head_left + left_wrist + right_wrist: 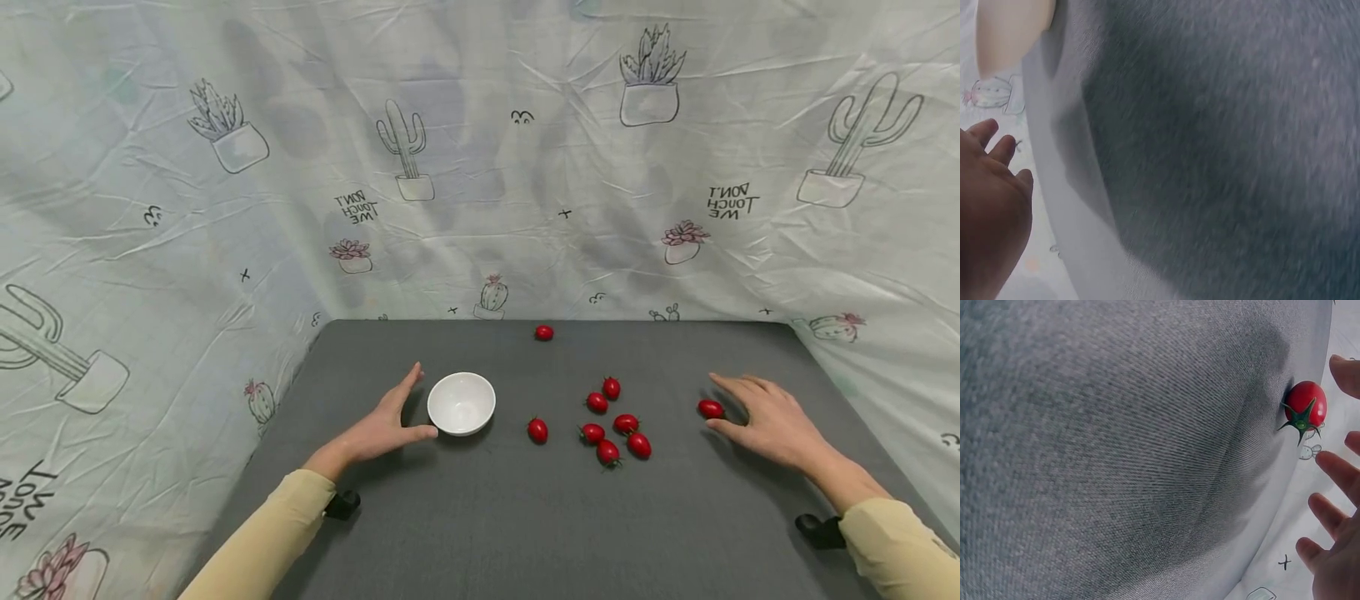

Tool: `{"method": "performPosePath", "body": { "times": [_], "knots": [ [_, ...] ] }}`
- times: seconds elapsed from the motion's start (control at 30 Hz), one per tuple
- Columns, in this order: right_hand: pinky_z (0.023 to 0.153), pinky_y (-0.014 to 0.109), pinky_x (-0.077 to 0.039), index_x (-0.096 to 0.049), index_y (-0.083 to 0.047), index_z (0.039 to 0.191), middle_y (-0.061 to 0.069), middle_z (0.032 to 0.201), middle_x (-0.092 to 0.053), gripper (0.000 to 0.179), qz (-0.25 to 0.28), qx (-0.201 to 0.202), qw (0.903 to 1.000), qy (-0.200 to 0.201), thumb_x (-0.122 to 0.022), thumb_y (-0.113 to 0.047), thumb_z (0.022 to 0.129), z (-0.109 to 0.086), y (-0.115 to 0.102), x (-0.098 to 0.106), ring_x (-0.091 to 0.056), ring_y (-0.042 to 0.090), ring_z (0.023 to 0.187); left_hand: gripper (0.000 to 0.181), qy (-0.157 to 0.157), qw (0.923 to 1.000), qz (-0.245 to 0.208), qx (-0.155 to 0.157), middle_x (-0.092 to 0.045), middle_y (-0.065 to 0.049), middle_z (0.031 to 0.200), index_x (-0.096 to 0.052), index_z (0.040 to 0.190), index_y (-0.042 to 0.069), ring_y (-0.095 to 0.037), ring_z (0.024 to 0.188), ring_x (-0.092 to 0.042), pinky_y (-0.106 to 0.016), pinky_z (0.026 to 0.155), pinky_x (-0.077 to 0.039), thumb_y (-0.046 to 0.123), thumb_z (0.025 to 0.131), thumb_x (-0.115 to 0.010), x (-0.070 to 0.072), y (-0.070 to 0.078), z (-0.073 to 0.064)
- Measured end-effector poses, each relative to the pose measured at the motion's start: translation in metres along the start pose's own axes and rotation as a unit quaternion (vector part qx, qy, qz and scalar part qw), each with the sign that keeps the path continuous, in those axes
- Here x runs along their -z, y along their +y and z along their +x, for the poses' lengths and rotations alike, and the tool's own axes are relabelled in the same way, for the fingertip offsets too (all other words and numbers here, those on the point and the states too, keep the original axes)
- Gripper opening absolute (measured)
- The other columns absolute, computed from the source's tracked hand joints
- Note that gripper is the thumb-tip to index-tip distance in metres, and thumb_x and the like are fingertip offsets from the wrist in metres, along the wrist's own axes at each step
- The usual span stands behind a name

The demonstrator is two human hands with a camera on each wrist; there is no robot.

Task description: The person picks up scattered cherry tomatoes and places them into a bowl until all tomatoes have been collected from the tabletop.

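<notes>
My left hand point(381, 431) is spread beside a small white bowl point(461, 404), thumb and fingers apart at its left side; whether the thumb touches the rim I cannot tell. In the left wrist view the bowl point(1013, 31) shows only partly, at the upper left. Over on the right, my right hand point(776, 421) hovers around a cherry tomato point(710, 409) on the table, fingers apart from the thumb. The right wrist view shows that tomato point(1305, 407) with its green stem, lying between the thumb and fingers with a gap to them.
Several cherry tomatoes point(626, 424) lie in a loose group right of the bowl. One tomato point(537, 430) sits closer to the bowl, another point(543, 332) near the back edge of the grey table point(480, 525). A printed white cloth point(480, 167) hangs behind and at the sides.
</notes>
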State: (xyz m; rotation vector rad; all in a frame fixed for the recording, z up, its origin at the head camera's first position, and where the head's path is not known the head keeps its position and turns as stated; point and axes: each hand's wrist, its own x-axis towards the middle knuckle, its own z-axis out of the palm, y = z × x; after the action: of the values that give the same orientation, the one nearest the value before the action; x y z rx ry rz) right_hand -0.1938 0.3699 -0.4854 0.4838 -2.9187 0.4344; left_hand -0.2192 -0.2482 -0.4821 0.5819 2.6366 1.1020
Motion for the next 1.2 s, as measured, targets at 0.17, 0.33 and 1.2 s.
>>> {"method": "performPosePath", "body": {
  "times": [0.17,0.33,1.2],
  "knots": [
    [0.094,0.074,-0.03,-0.052,-0.001,0.147,0.033,0.137,-0.054,0.076,0.021,-0.011,0.9996,-0.016,-0.079,-0.043,0.09,-0.003,0.001,-0.002,-0.042,0.057,0.126,0.121,-0.016,0.9993,-0.032,0.005,-0.016,-0.009,0.169,0.002,0.166,0.016,-0.032,0.155,-0.011,-0.062,0.117,-0.016,0.046,0.085,-0.083,-0.012,0.001,0.001],
    [0.094,0.075,-0.029,-0.053,-0.001,0.146,0.034,0.138,-0.053,0.077,0.039,-0.03,0.9982,-0.034,-0.08,-0.044,0.089,-0.006,0.001,-0.005,-0.04,0.058,0.126,0.126,-0.03,0.9977,-0.056,0.023,-0.013,-0.008,0.17,0.002,0.166,0.018,-0.028,0.155,-0.011,-0.059,0.118,-0.019,0.045,0.081,-0.087,-0.022,0.0,0.003],
    [0.094,0.071,-0.032,-0.065,0.002,0.134,0.03,0.131,-0.061,0.063,0.076,-0.072,0.9937,-0.039,-0.08,-0.041,0.09,0.0,0.003,-0.006,-0.043,0.053,0.124,0.122,-0.006,0.9971,-0.068,0.034,-0.01,-0.009,0.17,-0.005,0.167,0.021,-0.033,0.153,-0.014,-0.062,0.115,-0.022,0.043,0.08,-0.088,-0.033,0.0,0.021]
  ]
}}
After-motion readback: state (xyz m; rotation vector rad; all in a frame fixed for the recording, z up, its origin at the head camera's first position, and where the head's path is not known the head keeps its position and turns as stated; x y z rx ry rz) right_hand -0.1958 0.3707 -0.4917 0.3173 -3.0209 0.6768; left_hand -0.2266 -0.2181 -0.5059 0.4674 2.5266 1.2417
